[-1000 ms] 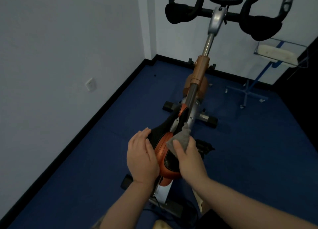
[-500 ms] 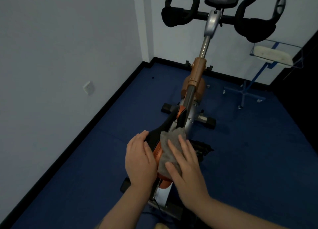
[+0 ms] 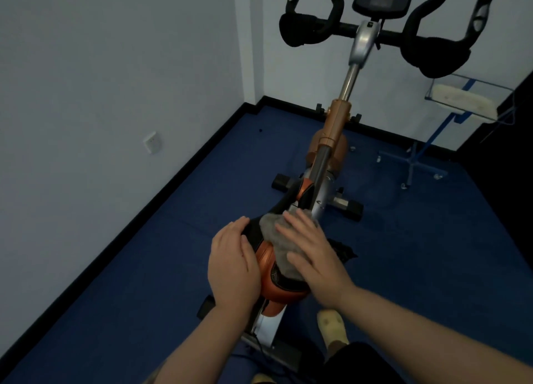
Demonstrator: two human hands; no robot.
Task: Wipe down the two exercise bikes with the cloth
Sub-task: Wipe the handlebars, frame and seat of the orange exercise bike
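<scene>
One exercise bike point(image 3: 331, 141) with an orange and silver frame stands in front of me, its black handlebars and console at the top. Its orange and black saddle point(image 3: 269, 264) is just below me. A grey cloth point(image 3: 281, 242) lies spread over the saddle's right half. My right hand point(image 3: 313, 256) presses flat on the cloth with straight fingers. My left hand point(image 3: 232, 265) rests flat along the saddle's left side, fingers straight. A second bike is not in view.
White walls close in on the left and behind the bike, meeting at a corner. The floor is blue point(image 3: 144, 282). A blue-framed stand point(image 3: 418, 164) with a clear tray holding a pale pad point(image 3: 464, 99) stands at the right. My foot in a pale shoe point(image 3: 331, 327) is beside the bike's rear base.
My right hand went from pinching the bunched cloth to pressing it flat, and has slid forward along the saddle. My left hand has stayed on the saddle's left side.
</scene>
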